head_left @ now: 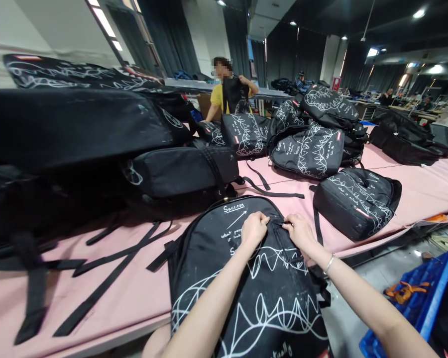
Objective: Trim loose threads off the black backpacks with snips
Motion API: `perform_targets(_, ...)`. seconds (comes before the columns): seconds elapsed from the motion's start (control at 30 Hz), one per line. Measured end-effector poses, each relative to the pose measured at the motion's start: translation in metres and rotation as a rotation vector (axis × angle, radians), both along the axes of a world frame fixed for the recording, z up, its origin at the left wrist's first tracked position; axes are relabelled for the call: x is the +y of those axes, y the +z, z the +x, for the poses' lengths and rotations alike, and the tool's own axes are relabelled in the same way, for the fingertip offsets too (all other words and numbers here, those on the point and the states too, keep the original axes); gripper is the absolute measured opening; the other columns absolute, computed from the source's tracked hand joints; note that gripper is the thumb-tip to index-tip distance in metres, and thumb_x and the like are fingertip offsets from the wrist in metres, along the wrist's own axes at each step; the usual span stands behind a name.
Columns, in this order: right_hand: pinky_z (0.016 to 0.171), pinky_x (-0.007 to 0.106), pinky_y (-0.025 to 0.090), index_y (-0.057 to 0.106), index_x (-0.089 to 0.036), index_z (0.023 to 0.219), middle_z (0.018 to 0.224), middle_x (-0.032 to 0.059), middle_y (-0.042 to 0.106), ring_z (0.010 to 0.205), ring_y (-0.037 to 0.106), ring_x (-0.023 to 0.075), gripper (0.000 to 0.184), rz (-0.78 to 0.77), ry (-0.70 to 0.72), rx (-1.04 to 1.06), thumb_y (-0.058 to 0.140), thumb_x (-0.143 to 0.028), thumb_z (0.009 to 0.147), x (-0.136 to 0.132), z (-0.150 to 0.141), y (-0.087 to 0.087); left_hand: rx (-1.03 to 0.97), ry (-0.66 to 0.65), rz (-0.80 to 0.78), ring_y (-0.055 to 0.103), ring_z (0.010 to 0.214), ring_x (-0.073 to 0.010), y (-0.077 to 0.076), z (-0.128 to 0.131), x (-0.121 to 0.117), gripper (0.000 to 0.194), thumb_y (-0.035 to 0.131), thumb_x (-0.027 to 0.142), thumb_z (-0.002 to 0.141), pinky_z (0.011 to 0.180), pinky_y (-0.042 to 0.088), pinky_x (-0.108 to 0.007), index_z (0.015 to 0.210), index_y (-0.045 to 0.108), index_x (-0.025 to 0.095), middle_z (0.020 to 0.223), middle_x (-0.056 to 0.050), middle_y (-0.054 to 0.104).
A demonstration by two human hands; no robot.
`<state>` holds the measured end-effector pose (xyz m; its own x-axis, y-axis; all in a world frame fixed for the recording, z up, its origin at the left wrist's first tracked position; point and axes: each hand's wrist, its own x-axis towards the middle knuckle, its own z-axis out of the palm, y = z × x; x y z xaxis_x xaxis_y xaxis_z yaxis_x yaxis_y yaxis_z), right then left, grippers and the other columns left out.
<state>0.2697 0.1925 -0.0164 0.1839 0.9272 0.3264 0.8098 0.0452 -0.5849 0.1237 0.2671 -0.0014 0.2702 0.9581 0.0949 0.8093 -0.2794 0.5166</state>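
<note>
A black backpack (231, 278) with white scribble print and the word "Success" lies in front of me, its top toward the far side. Close to the upper right of its front, my left hand (254, 229) is closed in a pinch on the backpack's fabric beside a zipper. Just to the right, my right hand (297, 231) pinches a small dark piece at the same zipper, which looks like the zipper pull. A short gap separates the two hands. My fingers partly cover the zipper, and my left forearm hides some of the print.
Black backpacks are heaped on the left (78, 129) and beyond on the pink table (425, 184). Another backpack (358, 201) lies at right. Loose straps (112, 278) trail at left. A blue crate (406, 303) stands lower right. A person in yellow (216, 99) holds a dark piece across the table.
</note>
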Motion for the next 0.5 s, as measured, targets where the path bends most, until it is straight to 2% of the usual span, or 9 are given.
perform_targets(0.27,0.067,0.027,0.042,0.063,-0.02,0.09,0.088,0.0064,0.06,0.079,0.056,0.0192,0.009,-0.044,0.071,-0.066,0.058,-0.018,0.083,0.009,0.002,0.009,-0.062,0.004,0.021,0.058,0.084,-0.0206,0.0,0.001,-0.003,0.019,0.042,0.029,0.084,0.073,0.04,-0.03,0.074,0.055,0.019,0.087,-0.007,0.062)
perform_targets(0.5,0.069,0.027,0.041,0.064,-0.018,0.084,0.085,0.0063,0.06,0.076,0.055,0.0184,0.007,-0.047,0.096,0.0,0.059,-0.015,0.081,0.009,0.002,0.016,-0.171,0.008,0.014,0.057,0.082,-0.0223,-0.002,0.003,-0.004,0.015,0.046,0.027,0.081,0.073,0.04,-0.031,0.068,0.052,0.02,0.083,-0.007,0.061)
